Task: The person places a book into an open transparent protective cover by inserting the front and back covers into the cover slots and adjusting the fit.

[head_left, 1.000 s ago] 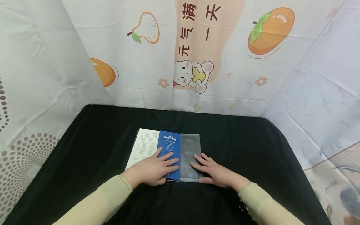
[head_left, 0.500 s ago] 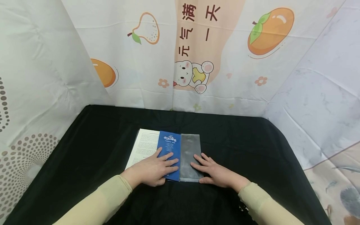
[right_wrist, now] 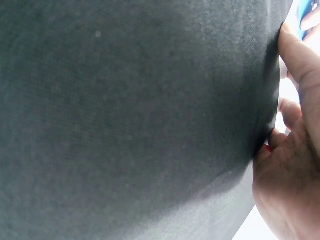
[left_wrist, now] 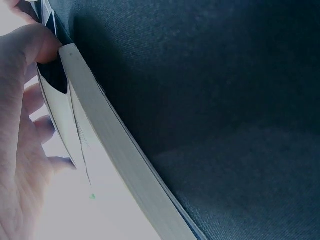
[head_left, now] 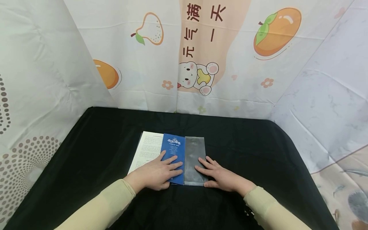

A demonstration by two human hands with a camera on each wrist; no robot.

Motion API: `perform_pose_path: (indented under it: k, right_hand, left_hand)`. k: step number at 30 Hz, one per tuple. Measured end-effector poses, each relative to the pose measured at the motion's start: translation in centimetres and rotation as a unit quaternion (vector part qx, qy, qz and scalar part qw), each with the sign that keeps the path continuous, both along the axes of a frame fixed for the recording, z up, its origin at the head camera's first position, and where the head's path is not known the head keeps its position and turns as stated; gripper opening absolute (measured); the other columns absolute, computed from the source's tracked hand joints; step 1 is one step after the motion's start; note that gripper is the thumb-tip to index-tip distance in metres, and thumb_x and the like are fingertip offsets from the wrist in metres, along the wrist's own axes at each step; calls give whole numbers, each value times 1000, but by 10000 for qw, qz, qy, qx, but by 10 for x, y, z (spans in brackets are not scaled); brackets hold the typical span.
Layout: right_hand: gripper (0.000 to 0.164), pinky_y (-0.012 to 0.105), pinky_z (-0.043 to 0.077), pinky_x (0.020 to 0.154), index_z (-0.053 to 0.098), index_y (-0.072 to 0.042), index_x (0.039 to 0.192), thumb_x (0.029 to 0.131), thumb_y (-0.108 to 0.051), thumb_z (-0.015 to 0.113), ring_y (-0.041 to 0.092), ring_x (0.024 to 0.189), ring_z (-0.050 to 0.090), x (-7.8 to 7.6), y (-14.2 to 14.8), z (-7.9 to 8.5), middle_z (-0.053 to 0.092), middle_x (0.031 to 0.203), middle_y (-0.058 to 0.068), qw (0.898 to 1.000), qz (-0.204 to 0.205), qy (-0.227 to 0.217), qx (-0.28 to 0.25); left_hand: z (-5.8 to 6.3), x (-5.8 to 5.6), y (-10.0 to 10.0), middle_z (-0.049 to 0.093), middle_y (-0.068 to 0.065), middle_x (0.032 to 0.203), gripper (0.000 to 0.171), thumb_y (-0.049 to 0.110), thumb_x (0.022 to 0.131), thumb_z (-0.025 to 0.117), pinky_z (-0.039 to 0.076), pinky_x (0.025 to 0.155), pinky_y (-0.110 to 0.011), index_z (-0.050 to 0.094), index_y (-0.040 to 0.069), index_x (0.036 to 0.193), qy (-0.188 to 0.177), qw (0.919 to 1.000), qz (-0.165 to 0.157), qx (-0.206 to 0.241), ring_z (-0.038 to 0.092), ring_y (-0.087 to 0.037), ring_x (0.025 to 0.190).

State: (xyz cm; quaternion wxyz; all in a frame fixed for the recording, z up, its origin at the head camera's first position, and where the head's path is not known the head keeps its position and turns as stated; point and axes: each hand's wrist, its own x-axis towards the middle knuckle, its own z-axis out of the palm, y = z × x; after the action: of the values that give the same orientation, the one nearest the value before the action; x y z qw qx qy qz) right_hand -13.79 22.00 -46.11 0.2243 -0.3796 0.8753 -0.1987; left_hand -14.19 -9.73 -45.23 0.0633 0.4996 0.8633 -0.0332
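An open book (head_left: 147, 144) lies on the black cloth, its printed page to the left. A blue cover flap (head_left: 174, 146) is folded over part of that page. Clear plastic film (head_left: 194, 148), apparently a book cover, extends flat to the right of the flap. My left hand (head_left: 158, 172) rests on the flap with fingers spread. In the left wrist view its thumb (left_wrist: 42, 42) is at the corner of the thick page block (left_wrist: 110, 130). My right hand (head_left: 221, 175) lies on the film's right side, fingers spread and fairly straight. What lies beneath both palms is hidden.
Black cloth (head_left: 244, 143) covers the table around the book. Pale printed curtains (head_left: 152, 73) hang behind and on both sides. A small white marking (head_left: 248, 213) shows beside the right sleeve.
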Motion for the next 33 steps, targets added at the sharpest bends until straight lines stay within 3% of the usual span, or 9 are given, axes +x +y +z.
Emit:
perform_pose_path:
  k: [13, 33]
  right_hand:
    - [64, 63, 20, 110, 26, -25, 152, 97, -42, 54, 35, 144, -1, -1, 0, -1, 7, 161, 6, 10000, -48, 17, 56]
    - [64, 63, 20, 110, 26, -27, 152, 97, -41, 55, 33, 144, -2, 0, -1, -1, 6, 161, 4, 9999, -81, 1, 112]
  left_hand:
    - [-2, 1, 3, 37, -1, 152, 54, 44, 94, 56, 22, 106, -69, 45, 26, 144, 232, 9997, -42, -68, 24, -30, 141]
    - [0, 4, 6, 36, -1, 152, 55, 45, 94, 56, 23, 105, -69, 44, 27, 144, 257, 9996, 28, -119, 24, -30, 140]
